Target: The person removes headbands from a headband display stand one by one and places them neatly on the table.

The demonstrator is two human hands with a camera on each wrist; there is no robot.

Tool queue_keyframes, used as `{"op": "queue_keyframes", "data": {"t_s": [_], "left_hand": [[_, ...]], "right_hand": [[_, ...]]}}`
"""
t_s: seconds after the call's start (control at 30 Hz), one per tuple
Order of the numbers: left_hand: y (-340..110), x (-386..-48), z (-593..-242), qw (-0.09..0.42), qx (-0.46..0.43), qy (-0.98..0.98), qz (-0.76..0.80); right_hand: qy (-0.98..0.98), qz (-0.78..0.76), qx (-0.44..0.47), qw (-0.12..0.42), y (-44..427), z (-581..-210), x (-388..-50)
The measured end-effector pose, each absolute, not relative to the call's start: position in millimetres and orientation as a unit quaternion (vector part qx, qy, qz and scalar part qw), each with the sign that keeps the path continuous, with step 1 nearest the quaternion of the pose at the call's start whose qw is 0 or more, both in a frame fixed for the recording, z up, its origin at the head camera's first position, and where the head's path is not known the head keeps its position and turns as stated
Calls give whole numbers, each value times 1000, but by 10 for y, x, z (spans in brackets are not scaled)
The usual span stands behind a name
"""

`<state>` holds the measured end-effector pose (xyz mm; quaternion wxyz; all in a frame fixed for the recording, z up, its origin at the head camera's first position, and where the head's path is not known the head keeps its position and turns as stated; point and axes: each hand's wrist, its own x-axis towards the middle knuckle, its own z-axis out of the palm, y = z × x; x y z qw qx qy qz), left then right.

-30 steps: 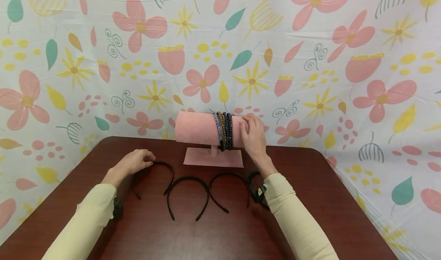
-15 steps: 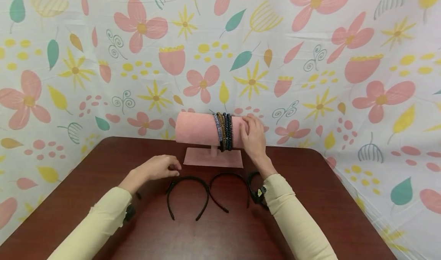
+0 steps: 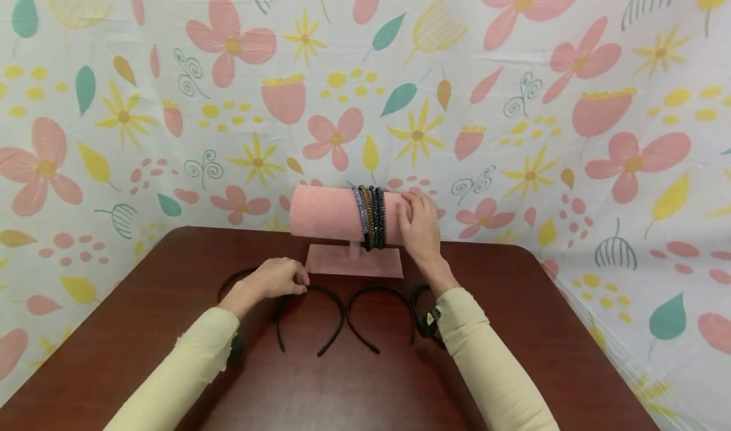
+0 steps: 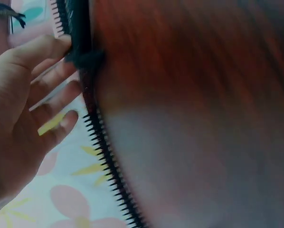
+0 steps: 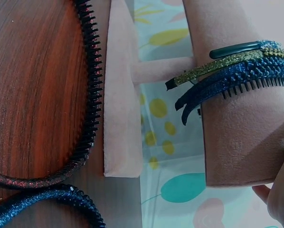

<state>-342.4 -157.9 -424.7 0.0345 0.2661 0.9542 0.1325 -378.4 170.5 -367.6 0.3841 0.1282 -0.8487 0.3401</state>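
Observation:
My left hand (image 3: 274,280) is over the row of headbands on the table. Its thumb and forefinger pinch the top of a black headband (image 3: 342,310); in the left wrist view this black band (image 4: 81,28) runs past the thumb tip, the other fingers spread below it. Against the right end of a pink roll-shaped display stand (image 3: 322,212) my right hand (image 3: 421,228) rests, gripping it. Several glittery headbands, silver-blue, gold and dark blue, sit side by side around the roll; the right wrist view shows the gold headband (image 5: 213,69) and its neighbours hanging with their ends apart.
To the right of the pinched band lie a toothed headband (image 3: 379,288) and a dark one (image 3: 419,291) partly under my right wrist. Another headband (image 3: 231,282) lies left, half hidden by my left arm. The brown table (image 3: 342,393) meets a floral cloth (image 3: 171,56) behind.
My left hand has moved right, from the leftmost headband to the second one, which has now shifted slightly back and left. The right hand stays on the roll.

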Motion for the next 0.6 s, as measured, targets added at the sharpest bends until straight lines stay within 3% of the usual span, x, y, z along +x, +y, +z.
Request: {"op": "queue_keyframes", "data": {"t_s": [0.33, 0.6], "left_hand": [[-1659, -3647, -4309, 12, 209, 964, 165], [-1294, -3472, -4157, -56, 294, 949, 101]], "right_hand": [[-850, 340, 129, 381, 1678, -3647, -3781], [-855, 339, 120, 374, 1694, -3652, -3779]]}}
